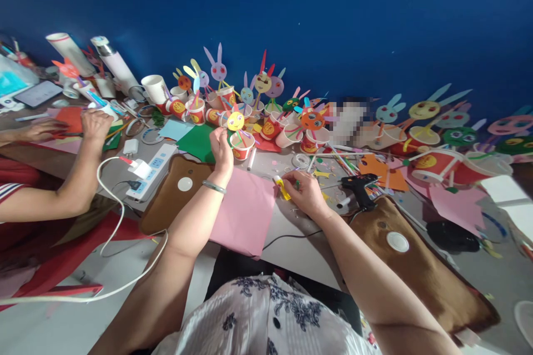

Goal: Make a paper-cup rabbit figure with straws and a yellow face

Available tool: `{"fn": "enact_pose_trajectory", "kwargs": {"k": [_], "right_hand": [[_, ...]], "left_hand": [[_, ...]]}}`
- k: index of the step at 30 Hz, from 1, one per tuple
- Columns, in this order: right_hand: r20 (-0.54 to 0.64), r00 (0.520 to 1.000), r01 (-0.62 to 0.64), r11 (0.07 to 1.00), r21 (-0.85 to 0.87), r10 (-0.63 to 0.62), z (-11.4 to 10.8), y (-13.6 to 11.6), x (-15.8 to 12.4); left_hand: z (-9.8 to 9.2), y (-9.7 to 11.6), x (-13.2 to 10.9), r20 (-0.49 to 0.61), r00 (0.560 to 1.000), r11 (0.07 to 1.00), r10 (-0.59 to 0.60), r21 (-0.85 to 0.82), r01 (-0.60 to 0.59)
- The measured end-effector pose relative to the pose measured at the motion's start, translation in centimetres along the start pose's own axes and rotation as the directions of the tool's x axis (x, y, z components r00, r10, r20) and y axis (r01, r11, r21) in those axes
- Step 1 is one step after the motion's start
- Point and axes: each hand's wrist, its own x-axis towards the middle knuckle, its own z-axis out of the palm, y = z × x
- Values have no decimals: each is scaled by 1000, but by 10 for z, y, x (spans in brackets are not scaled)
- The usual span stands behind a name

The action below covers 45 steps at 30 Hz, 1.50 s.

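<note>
My left hand point(222, 151), a bangle on its wrist, has its fingers closed at the edge of a yellow paper face point(236, 121) that stands over a red and white paper cup point(242, 147). My right hand point(307, 193) is closed on a yellow glue stick point(283, 188) with a white end, low over the table. Between my arms lies a pink paper sheet point(245, 208). Beside the cup rests a white marker point(252, 160).
Paper cups with rabbit faces line the blue wall. A black glue gun point(361, 191) and brown pouch point(416, 255) sit right, a power strip point(152, 172) and second pouch point(177, 191) left. A co-worker's hands point(96, 122) work at far left.
</note>
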Motion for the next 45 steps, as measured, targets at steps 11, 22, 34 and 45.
{"fn": "enact_pose_trajectory", "kwargs": {"k": [11, 22, 34, 45], "right_hand": [[-34, 999, 15, 1000, -19, -16, 5, 2, 0], [-51, 998, 27, 999, -35, -29, 0, -3, -1], [8, 983, 179, 962, -208, -182, 14, -30, 55], [149, 977, 204, 887, -413, -155, 50, -32, 110]], "left_hand": [[-9, 6, 17, -35, 985, 985, -167, 29, 168], [-25, 20, 22, 196, 980, 929, -39, 369, -37], [-49, 50, 25, 504, 813, 753, -290, 644, -131], [-46, 45, 25, 600, 760, 761, -251, 607, -229]]}}
